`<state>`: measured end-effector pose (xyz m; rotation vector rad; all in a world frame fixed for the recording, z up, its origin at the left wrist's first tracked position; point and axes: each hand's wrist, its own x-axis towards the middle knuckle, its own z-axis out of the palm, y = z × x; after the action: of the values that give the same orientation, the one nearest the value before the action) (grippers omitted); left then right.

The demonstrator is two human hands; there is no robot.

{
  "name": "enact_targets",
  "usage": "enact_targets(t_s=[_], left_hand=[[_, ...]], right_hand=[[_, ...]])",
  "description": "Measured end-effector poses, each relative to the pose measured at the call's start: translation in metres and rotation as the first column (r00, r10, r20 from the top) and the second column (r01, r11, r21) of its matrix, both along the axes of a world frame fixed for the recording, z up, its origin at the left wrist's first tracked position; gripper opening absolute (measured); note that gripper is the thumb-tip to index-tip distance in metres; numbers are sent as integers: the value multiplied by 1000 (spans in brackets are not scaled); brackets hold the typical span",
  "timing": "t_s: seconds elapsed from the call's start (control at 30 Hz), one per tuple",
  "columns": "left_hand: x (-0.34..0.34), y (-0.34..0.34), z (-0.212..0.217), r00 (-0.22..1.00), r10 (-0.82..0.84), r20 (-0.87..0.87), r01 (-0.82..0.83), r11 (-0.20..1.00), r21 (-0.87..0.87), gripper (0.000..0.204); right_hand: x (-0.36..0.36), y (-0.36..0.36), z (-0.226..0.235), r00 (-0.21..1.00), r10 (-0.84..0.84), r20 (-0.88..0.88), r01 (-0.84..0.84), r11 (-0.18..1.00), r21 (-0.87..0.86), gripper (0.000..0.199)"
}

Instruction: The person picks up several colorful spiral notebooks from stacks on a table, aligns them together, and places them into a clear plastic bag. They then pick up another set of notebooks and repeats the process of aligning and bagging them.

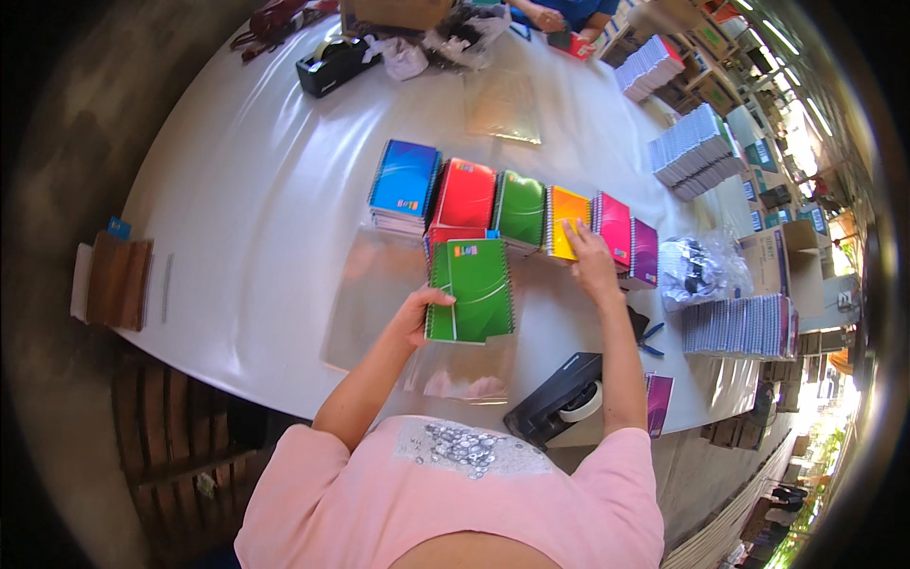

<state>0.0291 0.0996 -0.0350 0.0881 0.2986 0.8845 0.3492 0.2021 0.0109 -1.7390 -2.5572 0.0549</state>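
Note:
My left hand [417, 313] grips the left edge of a green spiral notebook [471, 289] that tops a small pile on the white table [256, 218]. My right hand [590, 261] reaches to the orange notebook [567, 221], fingers on its cover. A row of notebook stacks lies behind: blue [405, 180], red [465, 194], green [521, 209], orange, pink [614, 228], purple [645, 251]. A red notebook [453, 233] peeks out under the green one I hold.
Clear plastic sleeves [374, 284] lie by the pile and another [502, 106] farther back. A black tape dispenser [559, 398] sits near my right elbow, another [332, 64] at the far edge. Grey notebook stacks [697, 147] and a plastic bag [697, 270] fill the right. Another person's hands [550, 19] are across.

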Motion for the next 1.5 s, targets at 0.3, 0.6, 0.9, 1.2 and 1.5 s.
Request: enact_targets(t_s=[0.3, 0.6, 0.9, 1.2, 1.5], left_hand=[[6, 4, 5, 999, 13, -49, -12, 1000, 16, 51], [0, 8, 2, 993, 92, 70, -97, 993, 69, 53], [-2, 6, 37, 834, -224, 504, 273, 962, -25, 99], [6, -31, 23, 874, -408, 264, 409, 911, 55, 55], [18, -44, 51, 929, -356, 102, 353, 934, 54, 68]], right_hand=[[1, 4, 45, 866, -300, -400, 224, 948, -226, 42], [-131, -95, 91, 925, 363, -110, -249, 801, 545, 46], [-110, -57, 129, 127, 342, -931, -723, 675, 149, 22], [-103, -14, 106, 165, 235, -958, -986, 72, -153, 12], [-103, -44, 135, 532, 638, -557, -837, 296, -460, 41]])
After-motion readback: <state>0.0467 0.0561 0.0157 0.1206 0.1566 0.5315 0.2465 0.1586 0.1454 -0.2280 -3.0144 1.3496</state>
